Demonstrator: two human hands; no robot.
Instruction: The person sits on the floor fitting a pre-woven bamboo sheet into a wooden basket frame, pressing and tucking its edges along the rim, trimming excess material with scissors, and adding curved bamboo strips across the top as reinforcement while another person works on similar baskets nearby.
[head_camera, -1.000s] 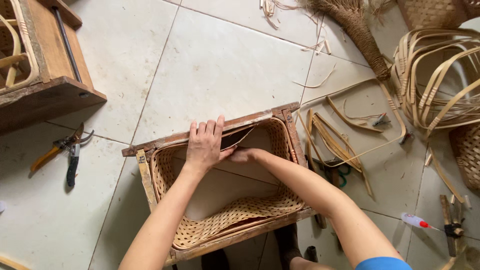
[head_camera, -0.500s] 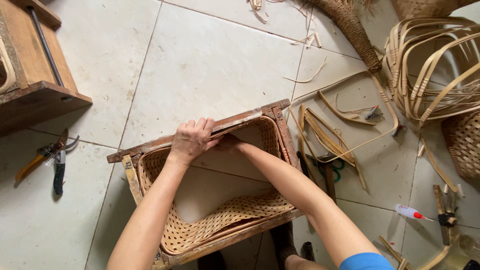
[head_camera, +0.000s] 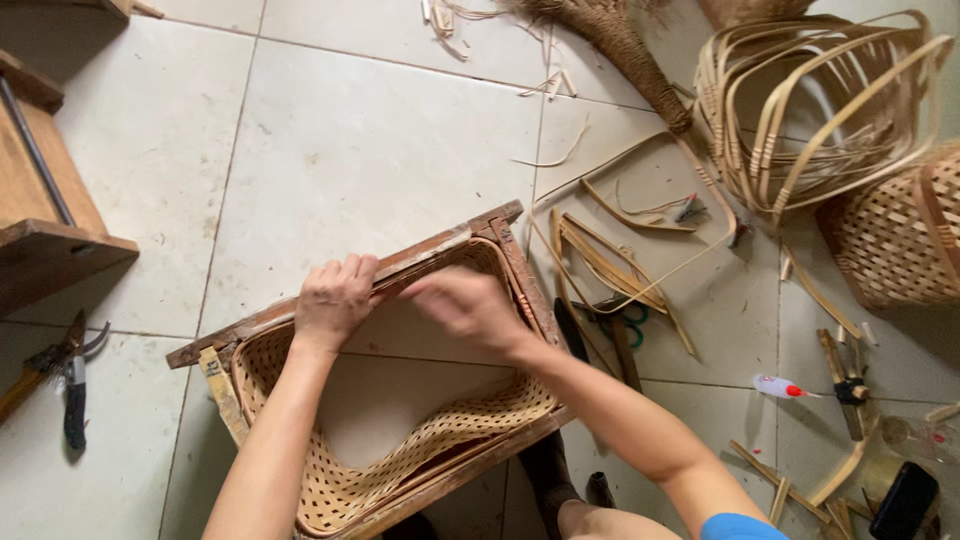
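I see the left hand (head_camera: 335, 298) clamped over the far rim of the woven basket (head_camera: 400, 440), steadying it on the floor, while the blurred right hand (head_camera: 470, 308), grip indeterminate, works just inside that rim.

a basket-making workshop is shown. work is done right on a pale tiled floor (head_camera: 350, 150). bamboo strips (head_camera: 600, 255) are scattered about, and a half-made frame of bent strips (head_camera: 810, 100) is seen beside a finished woven basket (head_camera: 895, 240). pliers (head_camera: 65, 375) and a glue bottle (head_camera: 785, 387) are laid nearby.
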